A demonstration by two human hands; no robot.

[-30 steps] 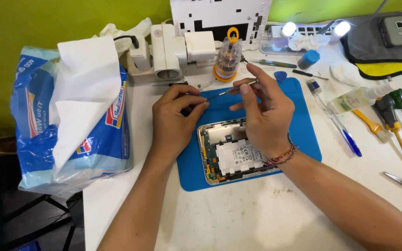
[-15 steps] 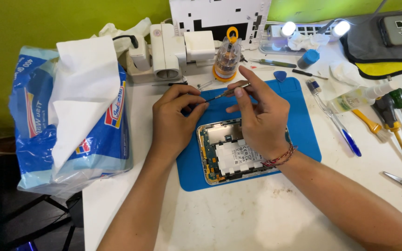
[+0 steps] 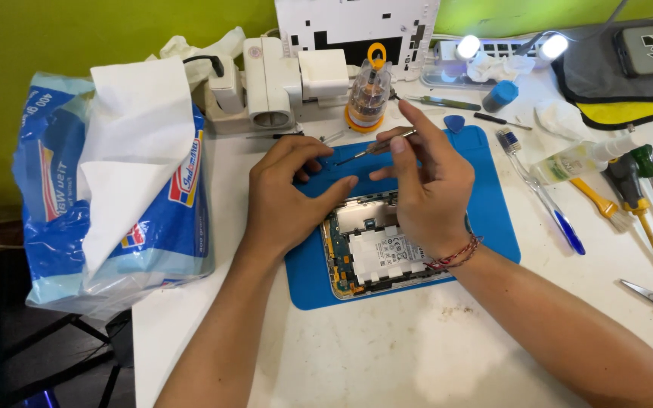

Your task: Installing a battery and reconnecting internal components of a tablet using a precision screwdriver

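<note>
**Tweezers poised over an opened device**

The right hand [image 3: 428, 189] pinches slim metal tweezers [image 3: 376, 149] between thumb and fingers, tips aimed left toward the left hand [image 3: 285, 198], which lies loosely curled, grasping nothing visible, fingertips on the blue mat [image 3: 493, 219]. The opened device [image 3: 376, 253], circuit board exposed, lies on the mat just below both hands. A slip of the tweezers could likely scratch the board or flick a tiny part off the mat toward the cluttered table [image 3: 417, 355]. A tissue pack [image 3: 107, 196] sits far left.
</note>
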